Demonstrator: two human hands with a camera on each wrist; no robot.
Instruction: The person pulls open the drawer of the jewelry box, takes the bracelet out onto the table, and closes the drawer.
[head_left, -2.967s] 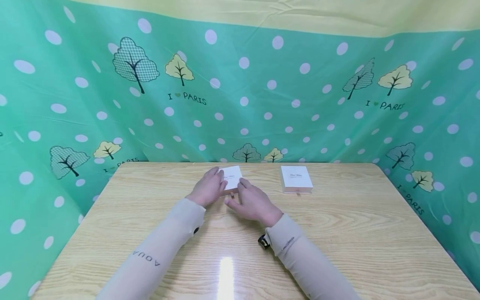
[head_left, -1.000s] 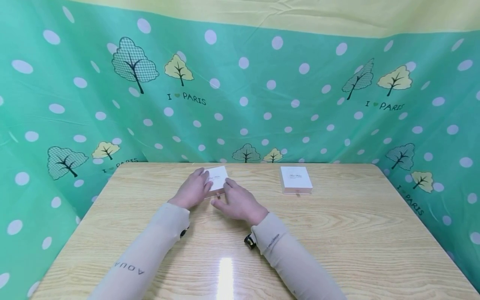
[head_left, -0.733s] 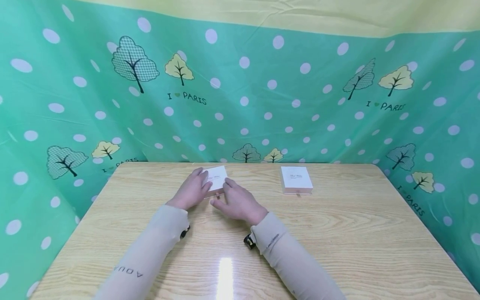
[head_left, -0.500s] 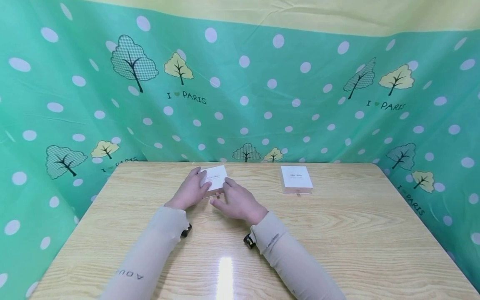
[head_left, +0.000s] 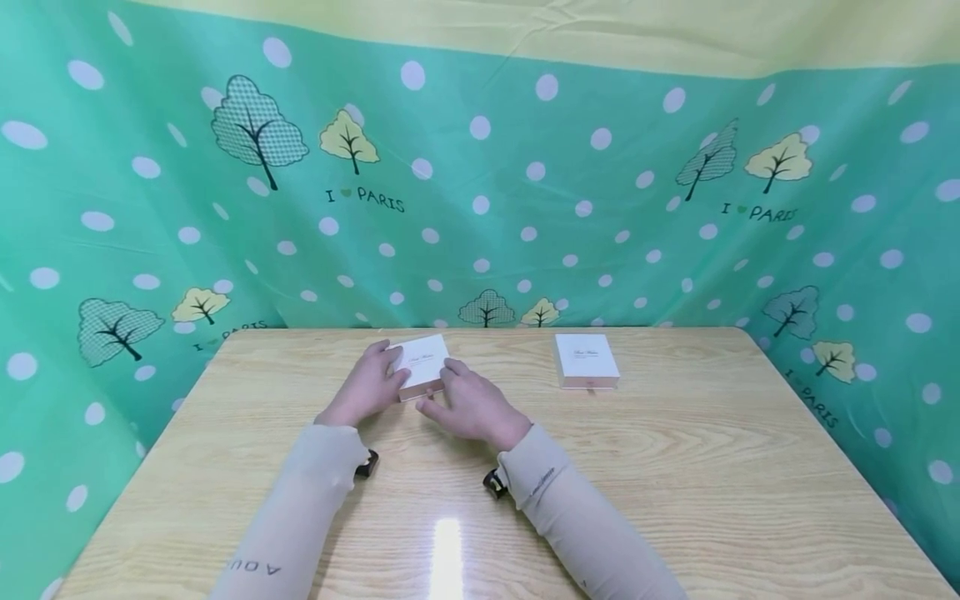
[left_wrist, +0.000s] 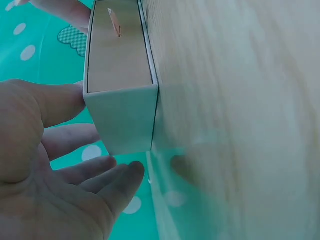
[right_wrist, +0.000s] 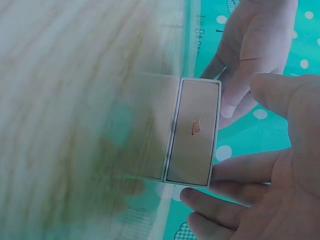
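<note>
A small white drawer box (head_left: pixel 422 360) with a pinkish front and printed lettering on its lid lies at the back of the table, slightly turned. My left hand (head_left: pixel 367 387) is at its left side, thumb on the lid's edge. In the left wrist view, the fingers of that hand (left_wrist: pixel 55 165) are fairly straight beside the box (left_wrist: pixel 122 117). My right hand (head_left: pixel 477 406) has fingertips at the box's right side, its thumb extended before the front. A small orange ribbon tab (right_wrist: pixel 197 127) sticks out of the drawer front in the right wrist view.
A second, matching white box (head_left: pixel 587 357) stands to the right on the wooden table (head_left: pixel 675 467). Behind the table's back edge hangs a green dotted curtain (head_left: pixel 525 192). Light glares on the near tabletop (head_left: pixel 447 554).
Over the three seconds, the box has slid left between both hands. Lately my left hand has shifted a little left, uncovering more of the lid. The second box stayed put.
</note>
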